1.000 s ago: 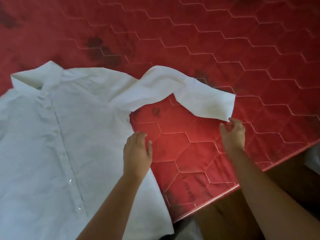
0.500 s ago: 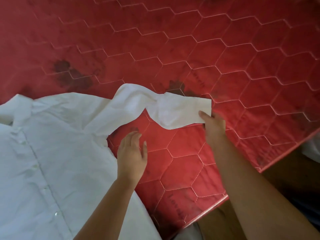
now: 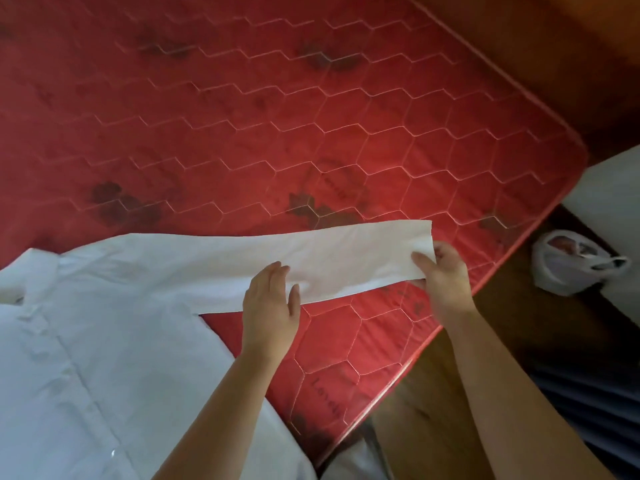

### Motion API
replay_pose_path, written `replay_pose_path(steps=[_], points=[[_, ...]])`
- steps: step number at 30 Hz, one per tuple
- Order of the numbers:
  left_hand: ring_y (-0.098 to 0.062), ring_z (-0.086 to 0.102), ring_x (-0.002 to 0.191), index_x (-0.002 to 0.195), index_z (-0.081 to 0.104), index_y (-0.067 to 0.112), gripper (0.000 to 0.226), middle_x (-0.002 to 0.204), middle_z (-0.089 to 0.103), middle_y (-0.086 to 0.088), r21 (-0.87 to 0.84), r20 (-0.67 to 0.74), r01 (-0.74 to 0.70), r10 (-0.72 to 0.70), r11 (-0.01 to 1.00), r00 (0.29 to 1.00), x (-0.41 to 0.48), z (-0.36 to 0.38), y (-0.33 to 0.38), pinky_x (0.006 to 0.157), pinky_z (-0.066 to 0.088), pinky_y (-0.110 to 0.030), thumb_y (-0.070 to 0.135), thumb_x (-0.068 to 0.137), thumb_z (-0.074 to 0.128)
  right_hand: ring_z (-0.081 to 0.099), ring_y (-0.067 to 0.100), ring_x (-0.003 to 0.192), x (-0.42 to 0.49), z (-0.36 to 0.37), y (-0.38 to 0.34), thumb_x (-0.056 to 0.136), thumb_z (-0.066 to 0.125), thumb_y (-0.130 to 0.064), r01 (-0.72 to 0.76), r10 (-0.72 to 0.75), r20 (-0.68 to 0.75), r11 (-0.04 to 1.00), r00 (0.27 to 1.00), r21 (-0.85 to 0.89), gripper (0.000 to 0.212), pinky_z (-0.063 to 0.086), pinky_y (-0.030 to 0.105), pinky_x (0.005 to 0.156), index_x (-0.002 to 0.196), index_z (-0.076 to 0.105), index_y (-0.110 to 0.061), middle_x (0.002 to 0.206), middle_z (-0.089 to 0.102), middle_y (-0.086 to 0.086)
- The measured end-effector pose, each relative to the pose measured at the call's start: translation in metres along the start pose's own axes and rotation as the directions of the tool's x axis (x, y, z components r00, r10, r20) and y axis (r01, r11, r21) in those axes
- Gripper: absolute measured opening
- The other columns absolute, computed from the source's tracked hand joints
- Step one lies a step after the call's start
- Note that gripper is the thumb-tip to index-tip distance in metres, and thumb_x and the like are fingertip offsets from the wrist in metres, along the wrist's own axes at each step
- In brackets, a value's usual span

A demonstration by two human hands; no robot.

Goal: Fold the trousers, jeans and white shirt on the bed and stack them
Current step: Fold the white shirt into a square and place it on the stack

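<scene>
The white shirt lies button side up on the red mattress, its collar at the left edge of view. Its sleeve stretches straight out to the right. My right hand pinches the cuff end of that sleeve. My left hand rests flat with straight fingers on the sleeve's near edge, about midway along it. No trousers or jeans are in view.
The mattress corner ends at the right, with wooden floor beyond its near edge. A white plastic bag sits on the floor beside a white object. Dark blue cloth shows at the lower right.
My right hand took hold of the sleeve cuff and pulled the bent sleeve out straight to the right. My left hand moved from the shirt's side onto the sleeve.
</scene>
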State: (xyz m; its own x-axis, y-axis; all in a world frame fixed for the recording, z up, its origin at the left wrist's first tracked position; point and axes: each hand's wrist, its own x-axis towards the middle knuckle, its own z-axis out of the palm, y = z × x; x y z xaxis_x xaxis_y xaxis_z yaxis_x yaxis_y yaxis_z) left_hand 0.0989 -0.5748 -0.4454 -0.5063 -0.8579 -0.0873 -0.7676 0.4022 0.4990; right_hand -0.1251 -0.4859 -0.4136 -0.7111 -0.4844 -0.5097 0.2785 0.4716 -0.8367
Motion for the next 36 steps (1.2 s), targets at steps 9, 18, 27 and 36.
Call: replay_pose_path(steps=[9, 18, 27, 36], points=[[-0.033, 0.054, 0.115, 0.119, 0.057, 0.000, 0.034, 0.121, 0.060, -0.016, -0.135, -0.159, 0.174, -0.195, 0.975, 0.968, -0.041, -0.057, -0.037, 0.096, 0.041, -0.037, 0.019, 0.091, 0.049, 0.057, 0.021, 0.079, -0.080, 0.092, -0.044, 0.081, 0.056, -0.006, 0.228, -0.231, 0.269, 0.973, 0.935, 0.043, 0.014, 0.048, 0.039, 0.073, 0.080, 0.058, -0.020, 0.088, 0.061, 0.017], [-0.001, 0.059, 0.101, 0.117, 0.054, 0.029, 0.030, 0.120, 0.060, 0.008, -0.752, -0.236, 0.297, -0.661, 0.589, 0.713, -0.110, -0.172, -0.119, 0.087, 0.044, -0.016, 0.042, 0.094, 0.040, 0.056, 0.009, 0.077, -0.189, 0.256, -0.035, 0.085, 0.060, -0.012, 0.297, -0.169, 0.765, 0.954, 0.621, -0.030, 0.013, 0.045, 0.023, 0.068, 0.093, 0.054, -0.019, 0.085, 0.058, -0.008], [-0.016, 0.065, 0.098, 0.103, 0.058, 0.031, 0.018, 0.106, 0.067, 0.001, -0.973, 0.022, 0.204, -0.829, 0.112, 0.559, -0.251, -0.208, -0.211, 0.079, 0.053, -0.039, 0.038, 0.093, 0.044, 0.059, 0.009, 0.080, -0.323, 0.326, 0.061, 0.082, 0.056, -0.029, 0.395, 0.065, 0.917, 0.888, 0.394, -0.233, 0.009, 0.056, 0.041, 0.064, 0.088, 0.051, -0.032, 0.089, 0.058, -0.011], [-0.011, 0.060, 0.106, 0.120, 0.054, 0.029, 0.041, 0.118, 0.062, 0.003, -0.978, 0.132, 0.202, -0.910, -0.054, 0.394, -0.384, -0.180, -0.268, 0.084, 0.053, -0.042, 0.051, 0.087, 0.042, 0.059, 0.015, 0.085, -0.415, 0.353, 0.158, 0.077, 0.052, -0.035, 0.489, 0.239, 0.939, 0.806, 0.248, -0.334, 0.019, 0.047, 0.023, 0.063, 0.093, 0.052, -0.025, 0.092, 0.059, -0.006]])
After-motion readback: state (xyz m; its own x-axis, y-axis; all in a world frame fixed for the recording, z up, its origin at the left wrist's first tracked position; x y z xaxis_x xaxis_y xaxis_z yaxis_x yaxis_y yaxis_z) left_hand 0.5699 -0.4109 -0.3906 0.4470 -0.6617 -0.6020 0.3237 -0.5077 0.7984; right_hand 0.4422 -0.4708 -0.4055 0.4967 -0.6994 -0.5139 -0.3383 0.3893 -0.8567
